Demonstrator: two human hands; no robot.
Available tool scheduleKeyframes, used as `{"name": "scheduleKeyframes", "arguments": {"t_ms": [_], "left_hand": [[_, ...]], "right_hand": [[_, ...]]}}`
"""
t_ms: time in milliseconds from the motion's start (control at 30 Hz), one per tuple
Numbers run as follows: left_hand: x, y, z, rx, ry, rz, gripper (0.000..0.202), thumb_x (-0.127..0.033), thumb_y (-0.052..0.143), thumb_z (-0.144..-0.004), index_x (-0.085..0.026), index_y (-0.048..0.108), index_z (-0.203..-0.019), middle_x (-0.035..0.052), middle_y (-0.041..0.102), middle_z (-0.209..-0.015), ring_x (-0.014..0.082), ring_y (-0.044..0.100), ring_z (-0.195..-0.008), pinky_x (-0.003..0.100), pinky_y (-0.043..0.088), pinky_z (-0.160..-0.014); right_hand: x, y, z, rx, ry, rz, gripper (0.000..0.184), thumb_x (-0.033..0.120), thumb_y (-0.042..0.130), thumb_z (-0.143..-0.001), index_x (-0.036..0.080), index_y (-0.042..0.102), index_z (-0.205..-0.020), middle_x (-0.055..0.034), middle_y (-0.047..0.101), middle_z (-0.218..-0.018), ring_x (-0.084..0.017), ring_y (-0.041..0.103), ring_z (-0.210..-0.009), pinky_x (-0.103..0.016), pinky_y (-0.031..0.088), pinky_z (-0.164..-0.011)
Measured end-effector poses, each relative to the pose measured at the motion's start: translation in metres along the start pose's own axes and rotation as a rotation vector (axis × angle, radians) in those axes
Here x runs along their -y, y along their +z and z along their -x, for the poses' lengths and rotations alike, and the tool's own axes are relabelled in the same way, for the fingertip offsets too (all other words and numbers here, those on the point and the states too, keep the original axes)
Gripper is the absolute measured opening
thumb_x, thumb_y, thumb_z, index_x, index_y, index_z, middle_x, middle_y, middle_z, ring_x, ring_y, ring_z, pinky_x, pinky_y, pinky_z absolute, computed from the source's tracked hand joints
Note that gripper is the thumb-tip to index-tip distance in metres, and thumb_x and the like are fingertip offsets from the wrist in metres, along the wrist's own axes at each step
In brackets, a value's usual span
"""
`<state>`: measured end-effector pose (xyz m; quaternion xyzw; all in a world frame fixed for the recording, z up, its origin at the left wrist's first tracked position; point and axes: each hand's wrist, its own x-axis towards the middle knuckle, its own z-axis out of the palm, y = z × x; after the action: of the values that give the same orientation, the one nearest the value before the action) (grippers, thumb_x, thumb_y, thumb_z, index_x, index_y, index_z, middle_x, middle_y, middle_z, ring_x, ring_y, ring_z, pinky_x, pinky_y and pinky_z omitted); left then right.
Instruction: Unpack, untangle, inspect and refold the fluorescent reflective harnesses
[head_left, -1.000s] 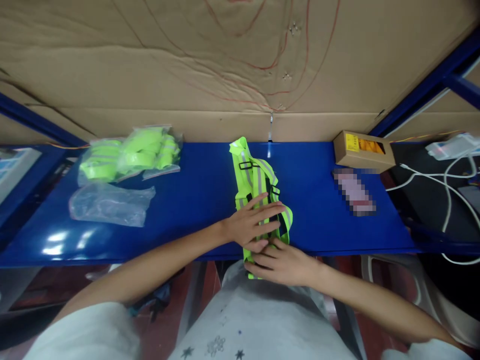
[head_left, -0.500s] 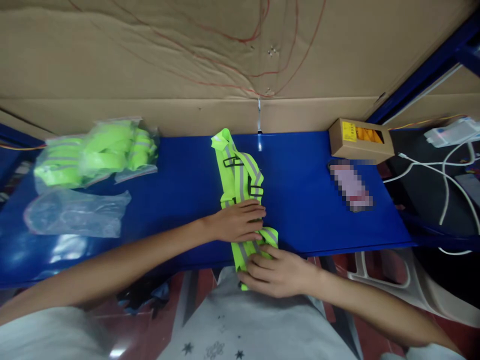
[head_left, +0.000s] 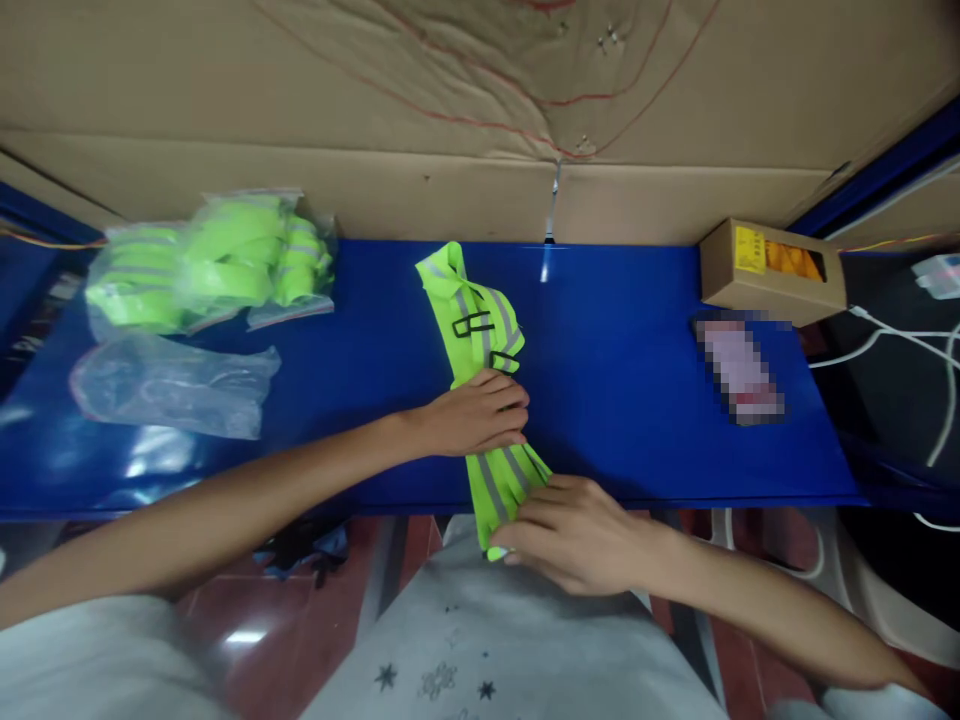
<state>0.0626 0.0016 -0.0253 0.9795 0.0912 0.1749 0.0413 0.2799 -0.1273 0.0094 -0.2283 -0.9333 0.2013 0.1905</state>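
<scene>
A bundle of neon yellow-green reflective straps [head_left: 501, 488] with grey stripes and black buckles lies lengthwise on the blue table, its near end hanging at the front edge. My left hand [head_left: 484, 412] is closed around the middle of the bundle, fingers curled over it. Nearer my body, my right hand [head_left: 574, 535] grips the lower end, with the strap fanned out between the two hands. Beyond my left hand, a black buckle [head_left: 474, 324] shows on the loosely looped far end. My fingers hide part of the straps.
On the left of the blue table [head_left: 615, 400] are clear bags of similar straps [head_left: 225, 250] and a flat clear plastic bag [head_left: 180, 388]. At the right are a cardboard box [head_left: 772, 275] with orange contents and a blurred-out phone-like object [head_left: 741, 370]. White cables [head_left: 900, 330] lie beyond.
My left hand has curled its fingers tighter around the straps. The lower section between my hands looks straighter, drawn toward my right hand. The view has shifted slightly.
</scene>
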Motion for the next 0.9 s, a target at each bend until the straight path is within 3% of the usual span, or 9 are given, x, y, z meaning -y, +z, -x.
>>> {"name": "scheduleKeyframes", "arguments": {"t_ms": [267, 467, 600, 733, 900], "left_hand": [[0.005, 0.001, 0.01, 0.045, 0.176, -0.029, 0.036, -0.053, 0.053, -0.105, -0.021, 0.069, -0.099, 0.0081, 0.073, -0.115, 0.0219, 0.063, -0.1, 0.036, 0.043, -0.092], [0.012, 0.001, -0.002, 0.029, 0.139, -0.041, 0.028, -0.041, 0.052, -0.107, -0.021, 0.067, -0.094, 0.0068, 0.072, -0.109, 0.0215, 0.062, -0.096, 0.036, 0.042, -0.089], [0.016, 0.004, -0.005, -0.013, 0.095, -0.009, 0.024, -0.034, 0.05, -0.106, -0.02, 0.065, -0.094, 0.0093, 0.071, -0.112, 0.023, 0.061, -0.099, 0.038, 0.042, -0.091], [0.016, 0.005, -0.003, -0.022, 0.069, 0.024, 0.022, -0.032, 0.049, -0.104, -0.018, 0.065, -0.099, 0.0103, 0.07, -0.109, 0.0239, 0.06, -0.098, 0.039, 0.042, -0.092], [0.016, 0.003, -0.002, -0.027, 0.046, -0.012, 0.022, -0.029, 0.046, -0.104, -0.019, 0.065, -0.1, 0.0089, 0.07, -0.104, 0.0234, 0.059, -0.094, 0.039, 0.042, -0.09]], "right_hand": [[-0.011, -0.011, -0.009, 0.129, 0.077, -0.177, 0.021, 0.031, 0.049, -0.111, 0.021, 0.067, -0.115, 0.0007, 0.074, -0.087, -0.014, 0.066, -0.077, -0.031, 0.038, -0.066], [-0.027, -0.014, -0.015, 0.115, 0.161, -0.215, 0.021, 0.03, 0.054, -0.109, 0.022, 0.07, -0.121, 0.0022, 0.074, -0.085, -0.013, 0.066, -0.075, -0.03, 0.039, -0.067], [-0.037, -0.014, -0.023, 0.122, 0.05, -0.092, 0.021, 0.029, 0.055, -0.108, 0.022, 0.073, -0.117, 0.0004, 0.071, -0.085, -0.016, 0.061, -0.081, -0.032, 0.04, -0.079], [-0.041, -0.005, -0.022, 0.052, -0.006, 0.026, 0.021, 0.028, 0.06, -0.106, 0.024, 0.075, -0.119, -0.0043, 0.07, -0.101, -0.02, 0.057, -0.102, -0.035, 0.038, -0.094], [-0.036, 0.01, -0.011, -0.034, -0.086, 0.166, 0.025, 0.014, 0.058, -0.104, 0.015, 0.071, -0.125, -0.0046, 0.073, -0.104, -0.019, 0.059, -0.103, -0.037, 0.041, -0.101]]}}
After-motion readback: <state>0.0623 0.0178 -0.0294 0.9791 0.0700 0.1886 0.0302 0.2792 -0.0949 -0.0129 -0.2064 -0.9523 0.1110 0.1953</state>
